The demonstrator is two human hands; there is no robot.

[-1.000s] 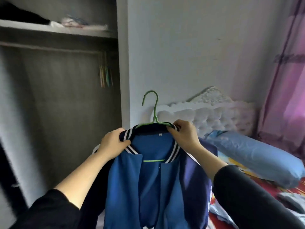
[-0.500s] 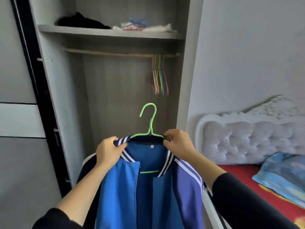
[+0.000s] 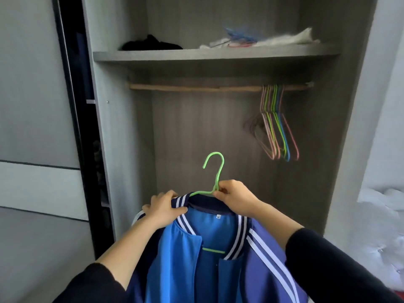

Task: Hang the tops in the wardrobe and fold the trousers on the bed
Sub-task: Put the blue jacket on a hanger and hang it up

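The step in hand looks to be hanging a top: a blue jacket [image 3: 183,265] with white-striped collar and shoulders already sits on a green hanger [image 3: 220,171], held up in front of the open wardrobe [image 3: 122,138], well below its rail [image 3: 196,87]. The left hand [image 3: 164,208] grips the left side of the collar, fingers curled over the fabric with the thumb on the striped edge. The right hand [image 3: 235,196] is closed on the hanger's neck, pinching it just under the hook where the wire meets the collar. The hook stands upright and free, its open side facing left. A bunch of spare hangers [image 3: 274,127] in several colours crowds the right end of the rail, while the middle and left stretch look bare. The shelf [image 3: 207,55] above carries a dark bundle [image 3: 150,43] near its left end and some pale things [image 3: 273,39] toward the right. The next move probably calls for raising the hanger by its neck until the hook clears the rail, then lowering it onto the bare stretch left of the spare hangers, with the left hand steadying the collar so the jacket does not slip off. No trousers are in view, so the folding seems to be left for later.
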